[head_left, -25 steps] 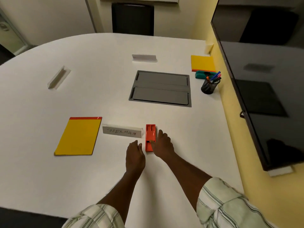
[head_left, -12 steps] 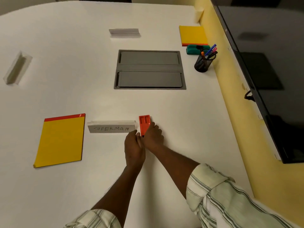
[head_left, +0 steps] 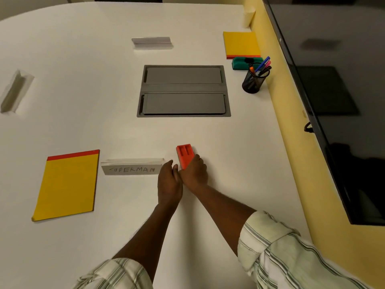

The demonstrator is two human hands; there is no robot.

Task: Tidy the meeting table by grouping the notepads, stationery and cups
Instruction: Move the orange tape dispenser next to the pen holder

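My right hand (head_left: 193,174) is closed around the near end of an orange plastic eraser-like block (head_left: 184,154) on the white table (head_left: 229,142). My left hand (head_left: 168,182) rests beside it, fingers together, touching the right hand and the end of a "SUPERMAN" name plate (head_left: 131,167). A yellow notepad with a red top (head_left: 67,184) lies to the left. At the far right lie a second yellow notepad (head_left: 241,44), a green board eraser (head_left: 245,63) and a black mesh pen cup (head_left: 253,80) with several pens. A pale paper cup (head_left: 248,16) stands at the wall.
A grey cable hatch (head_left: 183,90) is set into the table's middle. Two blank name plates (head_left: 152,42) (head_left: 14,90) stand at the far and left sides. A black wall screen (head_left: 333,90) hangs along the yellow wall on the right.
My hands have drawn together at the orange block; the right hand has closed on its near end and the block has tilted slightly. The view dropped closer to the table.
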